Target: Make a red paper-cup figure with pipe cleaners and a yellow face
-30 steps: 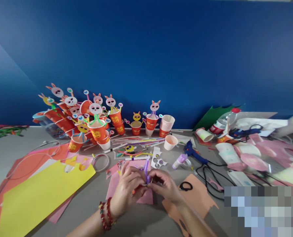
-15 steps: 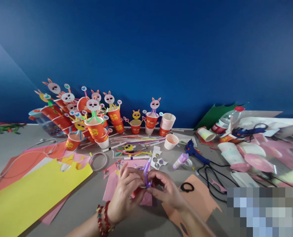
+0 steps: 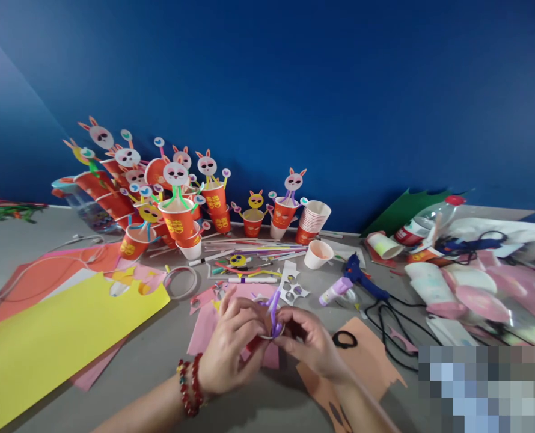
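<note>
- Plainly, our cup [image 3: 254,343] is between both hands, held over the pink paper [image 3: 201,334] on our side of the surface [image 3: 159,355]; most of it hides behind the fingers.
- Our left hand [image 3: 235,343] has its fingers wrapped around the cup, tilting its opening toward the right.
- Our right hand [image 3: 310,343] has its fingers drawn narrow at the rim, beside the purple strip [image 3: 275,313]; whether they pinch the strip, the rim or both, we cannot tell.
- We judge the cup light and thin-walled, likely paper, so a hard squeeze could dent it. We would cradle the wall loosely and steady it close to the rim, where it should be stiffest.
- We expect the strip to be bendy and springy, so we would take it low, near the rim, rather than by its loose upper end.
</note>
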A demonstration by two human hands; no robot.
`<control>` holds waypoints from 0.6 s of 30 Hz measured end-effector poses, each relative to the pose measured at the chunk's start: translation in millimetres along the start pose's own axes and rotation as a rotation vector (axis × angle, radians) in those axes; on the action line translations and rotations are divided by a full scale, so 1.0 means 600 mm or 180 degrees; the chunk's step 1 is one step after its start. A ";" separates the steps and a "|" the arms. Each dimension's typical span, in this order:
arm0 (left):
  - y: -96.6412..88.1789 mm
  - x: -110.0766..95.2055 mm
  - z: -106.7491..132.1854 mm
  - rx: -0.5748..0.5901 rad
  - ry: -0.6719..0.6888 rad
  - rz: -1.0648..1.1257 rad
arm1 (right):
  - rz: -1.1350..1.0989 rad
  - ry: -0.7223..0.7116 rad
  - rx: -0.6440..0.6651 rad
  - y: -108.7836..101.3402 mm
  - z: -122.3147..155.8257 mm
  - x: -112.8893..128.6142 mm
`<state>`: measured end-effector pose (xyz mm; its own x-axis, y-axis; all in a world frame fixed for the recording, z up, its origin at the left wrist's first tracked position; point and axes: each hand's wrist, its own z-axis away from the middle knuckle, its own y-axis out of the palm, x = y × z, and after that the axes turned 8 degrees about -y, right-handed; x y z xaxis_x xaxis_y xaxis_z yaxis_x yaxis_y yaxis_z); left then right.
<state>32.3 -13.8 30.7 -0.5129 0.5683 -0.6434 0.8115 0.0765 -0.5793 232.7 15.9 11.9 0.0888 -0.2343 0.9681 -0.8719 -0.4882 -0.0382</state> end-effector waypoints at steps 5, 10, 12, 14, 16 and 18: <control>0.003 0.003 0.006 0.0003 -0.0001 0.0017 | -0.0270 0.0291 -0.0120 0.000 0.005 -0.015; 0.002 0.003 0.006 0.0006 0.0010 -0.0003 | -0.0420 0.0409 -0.0214 0.003 0.005 -0.020; 0.000 0.001 0.004 0.0000 0.0009 -0.0018 | -0.0424 0.0403 -0.0265 0.005 0.005 -0.021; -0.001 -0.001 0.003 -0.0010 0.0006 -0.0046 | -0.0416 0.0401 -0.0307 0.006 0.005 -0.021; -0.002 -0.003 0.002 -0.0012 0.0007 -0.0066 | -0.0425 0.0438 -0.0323 0.007 0.005 -0.021; -0.002 -0.005 0.001 -0.0016 0.0012 -0.0074 | -0.0450 0.0525 -0.0299 0.008 0.005 -0.020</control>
<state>32.5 -15.8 33.0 -0.5307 0.5695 -0.6278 0.8007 0.0939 -0.5917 229.1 13.7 -0.4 0.1400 -0.0249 0.9898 -0.8981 -0.4242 0.1164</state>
